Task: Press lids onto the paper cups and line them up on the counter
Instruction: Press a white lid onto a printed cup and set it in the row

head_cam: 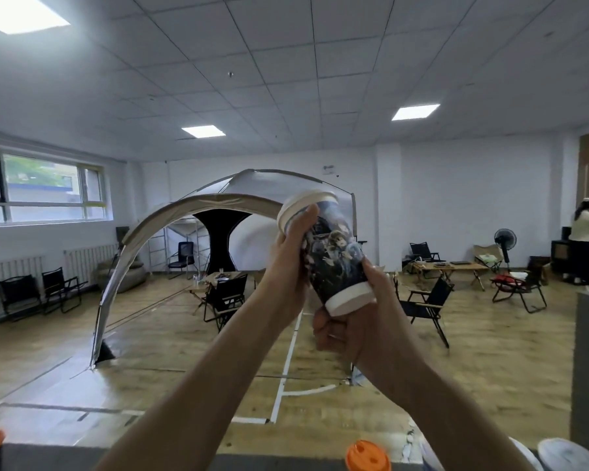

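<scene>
Worktop (65, 458) is just a dark strip at the btm edge, well below the action, so any slip means a drop. You've got the paper cup (334, 260) up in the air, tilted w/ its mouth toward upper left, well apart from the worktop. Right hand (351, 324) has its fingers curled round the white base. Left hand (291, 256) grips the upper wall, thumb against the lid (300, 205).

Can't tell if the lid is seated all round. Risks, imo:
- One-sided thumb pressure could pop the far edge off.
- Squeezing the paper wall could oval the rim & block the snap.
- W/ nothing under it, a hard push could shoot the cup out of your right hand.

When setting down, mind the orange lid (368, 455) below, as it could tip the cup.
</scene>
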A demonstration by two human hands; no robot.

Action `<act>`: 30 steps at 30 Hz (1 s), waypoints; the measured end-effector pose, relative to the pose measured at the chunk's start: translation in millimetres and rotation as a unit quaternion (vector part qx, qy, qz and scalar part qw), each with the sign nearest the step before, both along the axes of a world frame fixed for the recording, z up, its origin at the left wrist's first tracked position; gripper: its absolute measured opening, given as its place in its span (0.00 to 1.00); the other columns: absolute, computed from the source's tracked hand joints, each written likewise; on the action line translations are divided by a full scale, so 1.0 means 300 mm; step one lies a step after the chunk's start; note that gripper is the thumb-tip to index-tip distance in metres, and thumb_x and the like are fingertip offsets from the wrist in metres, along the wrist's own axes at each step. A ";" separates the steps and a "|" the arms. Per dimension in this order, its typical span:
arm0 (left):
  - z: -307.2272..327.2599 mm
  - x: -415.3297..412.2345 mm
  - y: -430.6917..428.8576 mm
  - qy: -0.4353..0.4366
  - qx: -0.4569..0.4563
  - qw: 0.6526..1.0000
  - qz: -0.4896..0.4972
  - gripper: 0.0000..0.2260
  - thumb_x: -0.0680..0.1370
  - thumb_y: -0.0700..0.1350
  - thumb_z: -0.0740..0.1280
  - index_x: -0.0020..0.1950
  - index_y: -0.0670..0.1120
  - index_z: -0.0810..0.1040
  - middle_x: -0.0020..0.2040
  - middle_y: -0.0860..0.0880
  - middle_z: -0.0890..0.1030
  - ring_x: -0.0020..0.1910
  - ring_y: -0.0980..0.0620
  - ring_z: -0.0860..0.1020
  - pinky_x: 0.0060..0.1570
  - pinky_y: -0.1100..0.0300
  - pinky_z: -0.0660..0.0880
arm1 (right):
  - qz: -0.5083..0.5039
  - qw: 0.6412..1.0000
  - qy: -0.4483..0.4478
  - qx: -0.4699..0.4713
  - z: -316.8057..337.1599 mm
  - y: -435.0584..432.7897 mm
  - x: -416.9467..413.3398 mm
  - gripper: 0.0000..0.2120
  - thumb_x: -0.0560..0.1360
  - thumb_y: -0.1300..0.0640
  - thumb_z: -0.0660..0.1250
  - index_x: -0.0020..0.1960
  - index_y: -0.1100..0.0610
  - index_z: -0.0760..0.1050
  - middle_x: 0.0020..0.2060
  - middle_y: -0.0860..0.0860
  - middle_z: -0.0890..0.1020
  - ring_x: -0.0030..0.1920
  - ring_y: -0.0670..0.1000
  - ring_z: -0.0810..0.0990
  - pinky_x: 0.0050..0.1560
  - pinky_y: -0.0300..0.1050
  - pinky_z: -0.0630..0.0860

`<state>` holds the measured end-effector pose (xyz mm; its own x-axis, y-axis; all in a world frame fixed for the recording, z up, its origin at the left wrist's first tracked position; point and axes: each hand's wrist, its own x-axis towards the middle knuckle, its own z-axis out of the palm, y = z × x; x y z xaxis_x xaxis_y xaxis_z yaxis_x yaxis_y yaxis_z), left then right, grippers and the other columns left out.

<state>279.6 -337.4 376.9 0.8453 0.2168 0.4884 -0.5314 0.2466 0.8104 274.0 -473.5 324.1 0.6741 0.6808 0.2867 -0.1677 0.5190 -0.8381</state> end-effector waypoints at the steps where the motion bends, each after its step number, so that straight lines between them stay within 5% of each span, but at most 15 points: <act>1: 0.005 0.001 -0.002 0.013 -0.002 1.000 -0.001 0.35 0.68 0.61 0.75 0.66 0.39 0.77 0.52 0.41 0.85 0.49 0.44 0.85 0.48 0.51 0.82 | 0.016 1.000 -0.007 -0.002 0.002 -0.004 -0.007 0.36 0.70 0.33 0.62 0.55 0.67 0.76 0.38 0.62 0.81 0.34 0.55 0.80 0.34 0.47 0.78; 4: 0.016 0.006 0.000 0.061 0.016 0.996 -0.056 0.26 0.80 0.62 0.65 0.57 0.39 0.80 0.47 0.43 0.85 0.45 0.46 0.84 0.48 0.53 0.81 | 0.043 0.999 -0.008 -0.010 0.021 -0.016 -0.026 0.35 0.71 0.33 0.61 0.53 0.67 0.76 0.39 0.63 0.82 0.34 0.56 0.80 0.36 0.47 0.79; 12: -0.021 0.035 -0.007 0.026 -0.004 0.998 -0.050 0.25 0.83 0.59 0.59 0.39 0.45 0.86 0.39 0.46 0.85 0.36 0.50 0.84 0.37 0.58 0.81 | -0.018 0.998 -0.035 -0.045 0.023 -0.004 -0.022 0.34 0.74 0.31 0.63 0.53 0.64 0.78 0.40 0.60 0.80 0.38 0.54 0.80 0.42 0.49 0.80; 16: -0.009 0.034 0.003 0.045 -0.017 0.997 -0.067 0.25 0.82 0.61 0.62 0.56 0.39 0.83 0.48 0.42 0.85 0.46 0.46 0.85 0.51 0.51 0.79 | 0.031 0.999 0.035 0.003 0.034 -0.018 -0.019 0.34 0.75 0.31 0.60 0.57 0.64 0.73 0.36 0.56 0.77 0.36 0.52 0.77 0.41 0.46 0.76; 19: -0.006 0.062 0.002 0.042 -0.041 0.998 -0.026 0.21 0.79 0.59 0.67 0.51 0.42 0.87 0.50 0.42 0.86 0.47 0.46 0.85 0.53 0.50 0.78 | 0.052 0.998 0.045 0.013 0.038 -0.034 -0.018 0.36 0.76 0.30 0.58 0.58 0.64 0.75 0.37 0.57 0.78 0.37 0.53 0.78 0.42 0.47 0.77; 22: -0.004 0.072 -0.014 0.037 -0.023 0.999 -0.003 0.31 0.71 0.64 0.74 0.63 0.41 0.82 0.58 0.39 0.84 0.54 0.42 0.84 0.57 0.46 0.79 | -0.005 1.000 -0.010 -0.019 0.029 -0.024 -0.005 0.37 0.75 0.29 0.58 0.57 0.64 0.79 0.40 0.58 0.80 0.38 0.53 0.79 0.41 0.49 0.79; 26: -0.004 0.053 -0.021 0.007 -0.023 1.000 -0.020 0.22 0.80 0.59 0.66 0.59 0.41 0.81 0.51 0.43 0.85 0.50 0.45 0.83 0.56 0.47 0.80 | -0.011 1.000 0.011 -0.004 0.033 -0.031 0.006 0.35 0.72 0.32 0.59 0.54 0.64 0.76 0.32 0.57 0.76 0.33 0.53 0.77 0.37 0.46 0.78; 30: -0.015 0.074 -0.018 0.007 -0.018 0.997 0.072 0.30 0.68 0.58 0.80 0.64 0.46 0.76 0.57 0.42 0.85 0.54 0.43 0.85 0.57 0.45 0.81 | -0.026 0.999 -0.028 -0.027 0.013 -0.040 0.012 0.37 0.74 0.31 0.57 0.61 0.64 0.78 0.39 0.58 0.82 0.36 0.53 0.79 0.40 0.49 0.77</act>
